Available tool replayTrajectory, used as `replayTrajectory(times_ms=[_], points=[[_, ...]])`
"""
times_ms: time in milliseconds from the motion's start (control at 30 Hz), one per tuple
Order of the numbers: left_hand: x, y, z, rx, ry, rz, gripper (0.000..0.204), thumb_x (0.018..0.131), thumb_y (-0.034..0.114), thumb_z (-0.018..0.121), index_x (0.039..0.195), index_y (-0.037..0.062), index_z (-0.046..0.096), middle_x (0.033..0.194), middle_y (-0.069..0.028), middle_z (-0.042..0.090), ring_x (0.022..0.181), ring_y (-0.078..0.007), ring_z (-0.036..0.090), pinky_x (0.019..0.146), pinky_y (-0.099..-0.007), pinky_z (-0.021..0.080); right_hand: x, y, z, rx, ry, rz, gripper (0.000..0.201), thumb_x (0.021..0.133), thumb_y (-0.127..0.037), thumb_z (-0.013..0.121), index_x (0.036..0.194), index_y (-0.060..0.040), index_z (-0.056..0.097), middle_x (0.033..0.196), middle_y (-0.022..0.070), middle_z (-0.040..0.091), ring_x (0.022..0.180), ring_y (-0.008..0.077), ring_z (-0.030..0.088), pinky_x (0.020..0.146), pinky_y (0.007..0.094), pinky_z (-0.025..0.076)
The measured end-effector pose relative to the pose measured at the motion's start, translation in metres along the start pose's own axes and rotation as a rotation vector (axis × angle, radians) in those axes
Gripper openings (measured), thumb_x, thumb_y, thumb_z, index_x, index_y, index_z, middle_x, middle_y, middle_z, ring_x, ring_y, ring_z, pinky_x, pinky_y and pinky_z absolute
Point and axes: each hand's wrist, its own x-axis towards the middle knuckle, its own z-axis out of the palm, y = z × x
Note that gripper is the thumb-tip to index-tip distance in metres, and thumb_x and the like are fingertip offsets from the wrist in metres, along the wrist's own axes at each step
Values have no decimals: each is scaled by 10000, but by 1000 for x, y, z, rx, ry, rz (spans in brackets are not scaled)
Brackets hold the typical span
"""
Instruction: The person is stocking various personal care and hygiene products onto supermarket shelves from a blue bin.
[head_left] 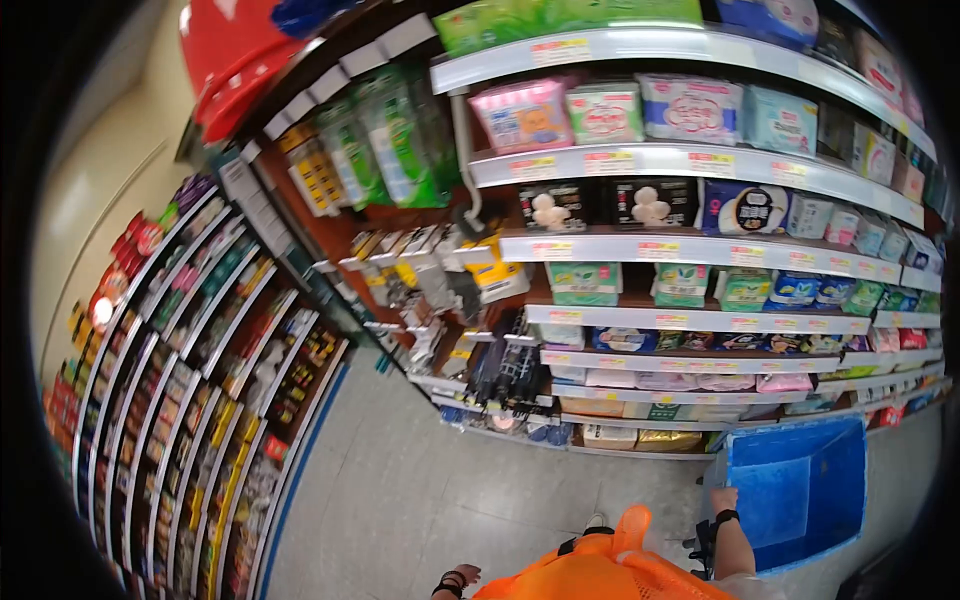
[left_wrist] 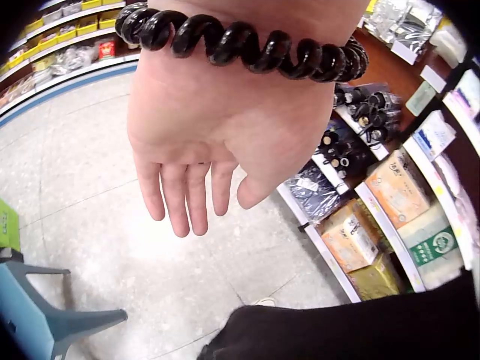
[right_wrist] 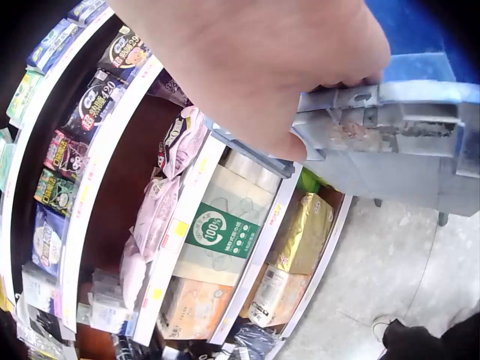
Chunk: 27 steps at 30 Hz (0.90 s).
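Note:
My right hand (head_left: 724,500) grips the near-left rim of a blue plastic bin (head_left: 795,440), which stands at the lower right beside the shelves. In the right wrist view, the fingers of that hand (right_wrist: 277,67) curl over the bin's scuffed rim (right_wrist: 390,135), with the thumb on its outer side. My left hand (head_left: 466,575) hangs low at my other side and holds nothing. Up close in the left wrist view, its palm and loosely extended fingers show below a black coiled band (left_wrist: 247,46).
Ahead, curved shelves (head_left: 690,250) carry packets of pads and tissues. Grey brushes and tools hang left of them. Another snack shelf (head_left: 190,400) runs along the left, with grey tiled floor (head_left: 400,480) between. A blue stool (left_wrist: 45,307) stands near my left side.

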Motion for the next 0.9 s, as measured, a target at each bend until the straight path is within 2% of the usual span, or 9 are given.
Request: replayTrajectory(times_ms=[133, 200, 233, 300, 333, 400, 467, 700, 900], points=[[35, 117, -60, 106, 107, 498, 284, 973, 204, 445, 1141, 52, 615, 1000, -75, 696, 835, -202, 648, 745, -318, 524, -37, 7, -4, 39, 96, -46, 517, 807, -294, 631, 1182, 26, 478, 1251, 258, 516, 1177, 456, 502, 964, 513, 431], [-1, 229, -99, -9, 602, 959, 398, 962, 392, 526, 1112, 54, 671, 956, -118, 719, 920, -251, 681, 820, -390, 525, -37, 28, 10, 98, 148, -76, 465, 821, -287, 622, 1142, 22, 491, 1203, 256, 527, 1145, 455, 514, 956, 512, 432], [-3, 250, -97, 3, 596, 914, 366, 962, 354, 556, 1129, 44, 656, 983, -144, 709, 971, -270, 674, 859, -413, 516, -39, 34, 8, 80, 196, -61, 477, 819, -300, 632, 1132, 32, 493, 1199, 268, 524, 1136, 457, 516, 954, 505, 435], [-201, 397, -116, -162, 764, 1286, 246, 948, 207, 601, 1110, 25, 634, 1037, -150, 685, 944, -243, 647, 835, -348, 500, -67, 34, 3, 113, 284, -43, 490, 802, -265, 663, 1112, 74, 494, 1207, 295, 513, 1144, 453, 510, 965, 495, 432], [-179, 408, -122, -155, 829, 1432, 195, 942, 155, 605, 1077, 16, 624, 1016, -128, 666, 898, -210, 614, 806, -319, 485, -74, 39, 6, 111, 324, -47, 500, 796, -246, 672, 1117, 92, 491, 1226, 307, 504, 1159, 452, 501, 979, 490, 428], [-358, 495, -131, -203, 1089, 1880, 158, 889, 60, 633, 1036, 14, 599, 1047, -123, 615, 1001, -265, 579, 910, -355, 440, -80, 49, 23, 63, 454, -15, 522, 791, -234, 681, 1136, 103, 481, 1249, 317, 491, 1183, 451, 486, 995, 481, 422], [-372, 523, -146, -161, 1171, 2033, 214, 852, 26, 657, 1053, 2, 586, 1075, -148, 601, 1031, -319, 564, 946, -396, 426, -84, 52, 27, 92, 497, 28, 582, 791, -220, 690, 1205, 114, 453, 1330, 333, 440, 1243, 456, 442, 1045, 467, 396], [-437, 638, -184, -27, 1304, 1999, 674, 795, 373, 754, 1250, -42, 480, 1179, -215, 566, 1151, -367, 513, 1083, -473, 297, -127, 22, 43, 303, 572, 94, 599, 822, -162, 697, 1288, 101, 427, 1397, 314, 374, 1296, 447, 397, 1081, 454, 362], [-437, 653, -181, 117, 1387, 2021, 821, 742, 539, 748, 1265, -34, 479, 1160, -212, 578, 1141, -392, 525, 1142, -577, 156, -150, -6, 43, 435, 688, 17, 502, 851, -123, 642, 1253, 114, 456, 1350, 308, 413, 1260, 441, 419, 1064, 457, 363]])
